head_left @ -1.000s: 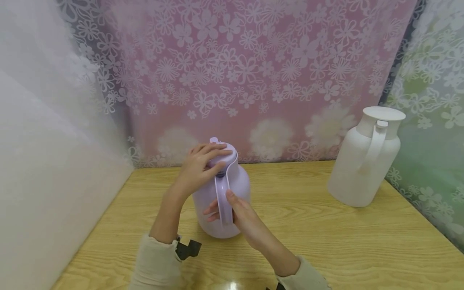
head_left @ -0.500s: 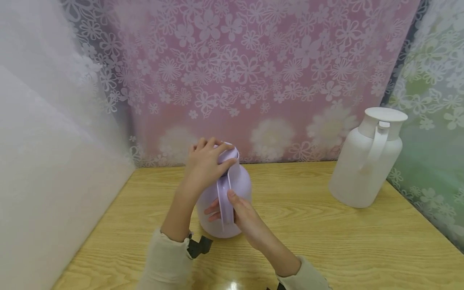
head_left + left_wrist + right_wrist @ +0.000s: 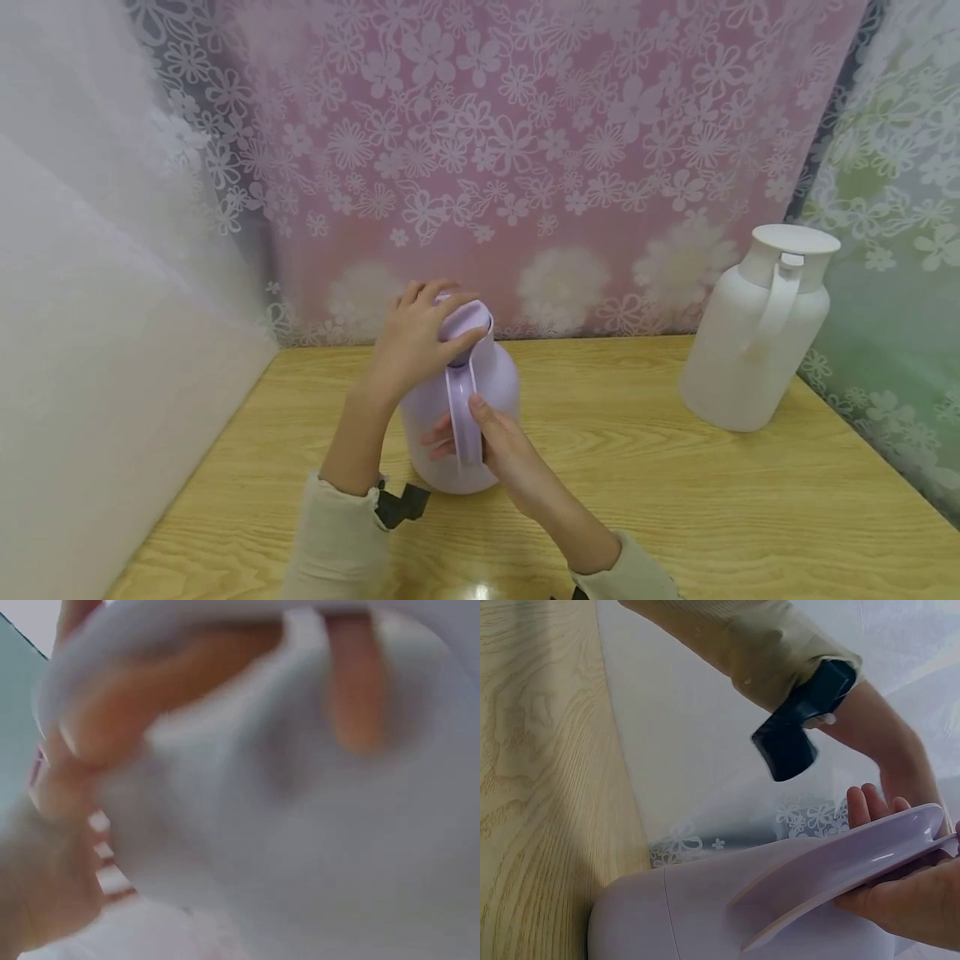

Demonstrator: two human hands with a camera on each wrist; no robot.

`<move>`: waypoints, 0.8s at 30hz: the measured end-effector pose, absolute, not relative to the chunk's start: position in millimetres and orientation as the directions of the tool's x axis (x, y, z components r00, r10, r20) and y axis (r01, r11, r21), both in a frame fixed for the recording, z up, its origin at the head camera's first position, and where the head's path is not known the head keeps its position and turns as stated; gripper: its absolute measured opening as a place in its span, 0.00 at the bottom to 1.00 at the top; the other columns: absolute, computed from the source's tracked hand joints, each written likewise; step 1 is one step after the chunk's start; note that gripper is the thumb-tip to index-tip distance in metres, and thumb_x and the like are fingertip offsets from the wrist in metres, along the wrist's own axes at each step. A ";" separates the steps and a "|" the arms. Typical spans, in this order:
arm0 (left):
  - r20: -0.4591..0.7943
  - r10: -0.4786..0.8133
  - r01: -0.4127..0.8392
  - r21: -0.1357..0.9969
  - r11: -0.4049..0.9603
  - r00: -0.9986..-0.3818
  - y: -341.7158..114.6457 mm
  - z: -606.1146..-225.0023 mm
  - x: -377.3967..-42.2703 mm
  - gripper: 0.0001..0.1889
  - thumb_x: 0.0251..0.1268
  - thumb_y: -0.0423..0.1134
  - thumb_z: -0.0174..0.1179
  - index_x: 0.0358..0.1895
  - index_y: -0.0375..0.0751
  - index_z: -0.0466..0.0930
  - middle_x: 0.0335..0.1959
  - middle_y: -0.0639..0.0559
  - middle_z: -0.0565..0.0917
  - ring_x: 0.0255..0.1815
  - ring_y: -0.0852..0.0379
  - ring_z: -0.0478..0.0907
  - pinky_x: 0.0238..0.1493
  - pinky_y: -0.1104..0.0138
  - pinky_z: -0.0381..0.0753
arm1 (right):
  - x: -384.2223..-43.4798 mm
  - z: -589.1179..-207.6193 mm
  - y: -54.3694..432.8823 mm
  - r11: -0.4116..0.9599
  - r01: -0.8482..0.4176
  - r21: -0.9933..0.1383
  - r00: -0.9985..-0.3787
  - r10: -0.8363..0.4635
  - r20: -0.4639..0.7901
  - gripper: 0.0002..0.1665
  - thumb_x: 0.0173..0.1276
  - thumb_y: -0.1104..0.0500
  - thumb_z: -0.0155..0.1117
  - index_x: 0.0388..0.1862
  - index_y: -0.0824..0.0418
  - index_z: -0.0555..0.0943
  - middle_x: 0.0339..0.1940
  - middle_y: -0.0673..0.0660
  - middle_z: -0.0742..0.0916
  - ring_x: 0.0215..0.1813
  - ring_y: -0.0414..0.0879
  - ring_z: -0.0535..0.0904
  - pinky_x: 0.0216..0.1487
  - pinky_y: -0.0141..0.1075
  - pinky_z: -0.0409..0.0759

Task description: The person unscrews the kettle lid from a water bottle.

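A lilac vacuum jug (image 3: 501,379) stands upright on the wooden table, its handle towards me. Over its top, my left hand (image 3: 408,346) grips the lilac lid (image 3: 471,317), fingers across the far side and thumb along the near edge. My right hand (image 3: 510,458) holds the jug's handle (image 3: 465,417), thumb on the right and fingertips showing through on the left. The right wrist view has the jug sideways, with the right hand (image 3: 922,904) at the handle (image 3: 840,859). Pale surfaces and fingers are blurred in the left wrist view.
A white jug (image 3: 750,350) with a flat lid and handle stands at the right of the wooden table (image 3: 675,500). A pink flowered cloth (image 3: 525,167) hangs behind, a white wall (image 3: 112,333) rises at left. A black wrist mount (image 3: 403,506) hangs by the left sleeve.
My left hand has turned on the lid, now covering the tab seen at its back a second ago. It swung right, then slightly back left. The right hand keeps its place.
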State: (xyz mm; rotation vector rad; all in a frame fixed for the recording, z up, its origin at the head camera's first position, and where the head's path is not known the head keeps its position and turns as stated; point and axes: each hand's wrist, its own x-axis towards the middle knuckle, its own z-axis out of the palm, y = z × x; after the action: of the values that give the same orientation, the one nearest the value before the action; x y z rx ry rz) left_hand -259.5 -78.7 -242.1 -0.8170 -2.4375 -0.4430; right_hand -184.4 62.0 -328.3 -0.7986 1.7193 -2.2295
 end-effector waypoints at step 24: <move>0.472 0.563 0.687 0.136 0.714 -0.679 -76.6 -245.3 -264.6 0.21 0.69 0.49 0.45 0.62 0.51 0.71 0.63 0.51 0.68 0.64 0.48 0.59 0.62 0.50 0.55 | -185.4 -328.5 61.5 -0.312 -0.156 -0.937 -0.820 -0.488 0.299 0.36 0.77 0.46 0.30 0.46 0.78 0.72 0.40 0.65 0.82 0.45 0.59 0.79 0.50 0.48 0.74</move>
State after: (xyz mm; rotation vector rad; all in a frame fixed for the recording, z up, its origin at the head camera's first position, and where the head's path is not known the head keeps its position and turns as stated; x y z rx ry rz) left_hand -264.6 -76.6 -245.3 -0.9651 -2.5209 -0.4270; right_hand -185.4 61.5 -328.5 -0.8215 1.6940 -2.2357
